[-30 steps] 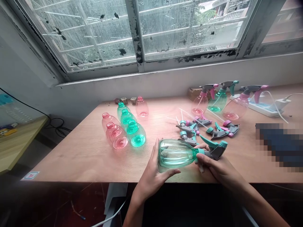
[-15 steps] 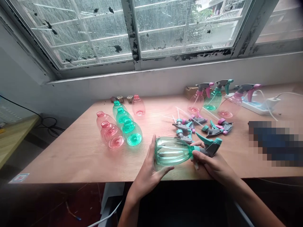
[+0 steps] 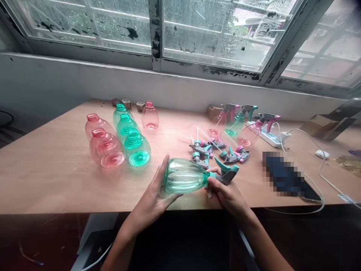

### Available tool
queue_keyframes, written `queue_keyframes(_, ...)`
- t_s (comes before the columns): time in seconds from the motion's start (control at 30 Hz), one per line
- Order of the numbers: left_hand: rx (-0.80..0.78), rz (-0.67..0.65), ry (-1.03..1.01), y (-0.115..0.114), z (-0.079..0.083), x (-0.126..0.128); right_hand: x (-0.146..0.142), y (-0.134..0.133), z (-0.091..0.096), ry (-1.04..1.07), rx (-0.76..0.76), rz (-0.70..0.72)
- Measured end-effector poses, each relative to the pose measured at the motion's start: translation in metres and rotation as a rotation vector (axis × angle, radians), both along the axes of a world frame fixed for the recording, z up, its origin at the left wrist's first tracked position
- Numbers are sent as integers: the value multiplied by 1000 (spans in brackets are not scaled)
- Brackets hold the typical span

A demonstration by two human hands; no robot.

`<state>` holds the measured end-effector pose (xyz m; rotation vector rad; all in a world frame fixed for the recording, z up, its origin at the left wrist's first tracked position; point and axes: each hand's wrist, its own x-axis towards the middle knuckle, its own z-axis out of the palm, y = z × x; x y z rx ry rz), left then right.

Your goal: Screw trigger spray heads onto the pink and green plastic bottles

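A clear green spray bottle (image 3: pixel 184 177) lies sideways in the air above the table's front edge, held between both hands. Its rounded base rests in my left hand (image 3: pixel 153 195), with the thumb below and the fingers behind. At the neck, my right hand (image 3: pixel 225 192) pinches the teal collar of the grey and teal spray head (image 3: pixel 225 172). Just behind the right hand, several loose spray heads (image 3: pixel 201 154) with thin tubes lie in a heap. Left of my left hand stand pink bottles (image 3: pixel 105 148) and green bottles (image 3: pixel 137 148) without heads.
Spray bottles with heads, such as a pink one (image 3: pixel 251 131), stand at the back right beside a white power strip (image 3: pixel 272 137). A blurred dark flat object (image 3: pixel 287 177) and white cables lie on the right. Another pink bottle (image 3: pixel 150 116) stands near small boxes by the wall.
The camera view has turned to the right, so everything appears further left. Both hands keep their hold on the green spray bottle, with little change in grip.
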<state>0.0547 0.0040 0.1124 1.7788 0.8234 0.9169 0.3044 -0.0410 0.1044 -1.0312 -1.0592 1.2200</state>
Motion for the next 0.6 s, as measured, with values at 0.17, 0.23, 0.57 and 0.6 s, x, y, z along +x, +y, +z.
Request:
queue_keyframes(0.17,40,24,48,-1,4,1,1,0,-1,-10,-11,-13)
queue_keyframes(0.23,56,20,81,-2,5,1,1,-1,0,-16,-19,-24)
queue_keyframes(0.57,9,32,87,-6,12,2,0,-5,7,-39,-68,-32)
queue_keyframes(0.6,-2,33,76,-6,12,2,0,-5,6,-42,-66,-35)
